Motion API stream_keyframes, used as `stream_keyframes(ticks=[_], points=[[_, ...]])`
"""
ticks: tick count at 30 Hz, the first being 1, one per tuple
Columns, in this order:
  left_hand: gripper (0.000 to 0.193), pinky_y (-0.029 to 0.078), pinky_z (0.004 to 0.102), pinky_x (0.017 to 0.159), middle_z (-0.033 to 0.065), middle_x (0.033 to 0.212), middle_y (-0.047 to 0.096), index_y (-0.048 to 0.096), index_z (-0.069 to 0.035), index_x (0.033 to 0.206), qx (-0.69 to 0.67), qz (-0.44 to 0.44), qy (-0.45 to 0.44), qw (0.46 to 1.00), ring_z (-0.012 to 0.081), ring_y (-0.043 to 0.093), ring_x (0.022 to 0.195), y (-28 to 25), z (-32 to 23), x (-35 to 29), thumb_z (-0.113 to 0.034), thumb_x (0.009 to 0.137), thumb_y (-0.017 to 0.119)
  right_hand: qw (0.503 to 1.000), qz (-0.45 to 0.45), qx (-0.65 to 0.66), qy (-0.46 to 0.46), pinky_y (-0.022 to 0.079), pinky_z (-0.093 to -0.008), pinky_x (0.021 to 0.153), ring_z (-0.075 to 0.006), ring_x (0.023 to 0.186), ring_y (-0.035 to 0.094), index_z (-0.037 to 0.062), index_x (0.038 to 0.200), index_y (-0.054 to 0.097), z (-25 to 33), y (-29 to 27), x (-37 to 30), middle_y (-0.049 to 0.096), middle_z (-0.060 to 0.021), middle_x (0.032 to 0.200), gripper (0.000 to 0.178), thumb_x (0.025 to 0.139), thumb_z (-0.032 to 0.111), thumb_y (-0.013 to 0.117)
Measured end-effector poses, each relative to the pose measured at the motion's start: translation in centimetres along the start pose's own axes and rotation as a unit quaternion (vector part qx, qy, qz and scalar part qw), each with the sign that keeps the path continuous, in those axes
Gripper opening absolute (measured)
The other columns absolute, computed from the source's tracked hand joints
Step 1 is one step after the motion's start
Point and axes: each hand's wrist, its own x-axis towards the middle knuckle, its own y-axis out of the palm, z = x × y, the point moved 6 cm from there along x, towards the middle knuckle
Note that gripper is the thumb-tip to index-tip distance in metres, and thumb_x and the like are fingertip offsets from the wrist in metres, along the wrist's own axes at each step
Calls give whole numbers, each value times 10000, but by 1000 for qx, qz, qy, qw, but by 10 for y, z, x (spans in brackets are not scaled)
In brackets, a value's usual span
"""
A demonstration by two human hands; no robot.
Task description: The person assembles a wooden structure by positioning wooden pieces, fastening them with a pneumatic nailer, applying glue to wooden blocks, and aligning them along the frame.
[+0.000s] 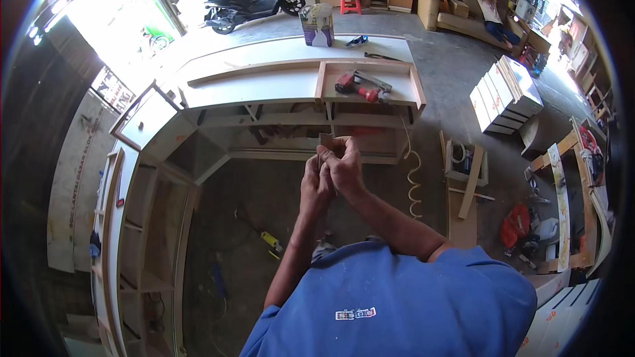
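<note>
From here I've got left hand (315, 185) and right hand (344, 164) pinched nearly closed on a small greyish piece (325, 139); looks like close-up fiddling; next move probably wants steadiness

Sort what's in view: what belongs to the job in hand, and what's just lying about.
Likely part of the job:
small piece, too small to identify, held by left hand and right hand
white-topped cabinet
red nail gun
coiled air hose

Apparently just lying about:
black scooter
red stool
red bag
</note>
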Motion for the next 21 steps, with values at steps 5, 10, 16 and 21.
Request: stream_keyframes(ticks=[5,10,16,21], points=[[402,508,325,576,64,819,633,586,1,1034,76,222,-166,958,106,618,667,-37,9,123,-399,1052,552,1000,-22,-15,-10,506,-278,658,-94,736,583,-5,1159,498,-3,44,90,627,-62,856,468,861,126,834],[324,505,262,673,-29,914,631,620,-48,1152,-92,303,-264,911,65,596,806,-33,39,201,-352,1038,628,994,-100,-40,-2,489,-275,635,-87,726,583,-15,1175,516,-38,69,174,630,-53,818,451,876,129,821],[281,462,223,579,-48,847,609,602,-79,1159,-189,279,-306,890,46,563,694,-19,118,285,-331,1040,628,999,-44,-27,-15,495,-276,648,-79,743,602,19,1113,615,-88,113,257,649,-42,867,268,1032,274,626],[268,440,244,526,-45,769,578,595,-77,1094,53,289,-266,918,47,533,631,-46,152,383,-340,1044,618,982,-73,-173,33,491,-284,652,-105,705,618,9,974,650,-139,107,347,649,-33,795,257,1018,261,633]])
